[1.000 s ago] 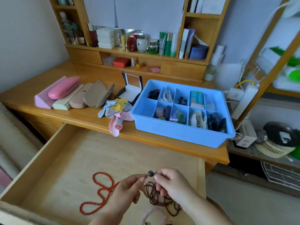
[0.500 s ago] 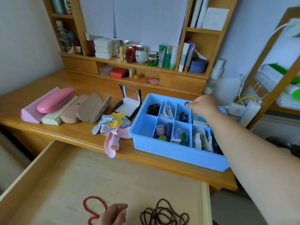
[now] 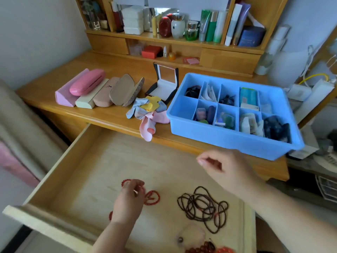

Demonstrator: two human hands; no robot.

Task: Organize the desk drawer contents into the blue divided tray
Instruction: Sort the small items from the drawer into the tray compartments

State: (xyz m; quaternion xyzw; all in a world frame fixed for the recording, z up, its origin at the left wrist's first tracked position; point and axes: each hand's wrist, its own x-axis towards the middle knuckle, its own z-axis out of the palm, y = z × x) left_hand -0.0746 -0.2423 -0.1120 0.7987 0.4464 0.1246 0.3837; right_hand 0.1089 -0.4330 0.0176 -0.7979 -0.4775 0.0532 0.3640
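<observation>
Fingers (image 3: pixel 135 187) on drawer's (image 3: pixel 82 176) red beads (image 3: pixel 152 197)

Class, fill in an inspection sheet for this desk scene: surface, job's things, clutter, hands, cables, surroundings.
Surface: wooden desk with its drawer pulled open.
Job's things: blue tray on the desk, most compartments holding small items, the near-left one bare; red beads and dark beads lie in the drawer.
Clutter: glasses cases, cloths, open box.
Hands: left hand fingers curl round the red beads; right hand over the drawer, loosely curled, holding nothing.
Cables: yellow cable beside a power strip, right of the tray.
Surroundings: shelf of bottles and jars.
</observation>
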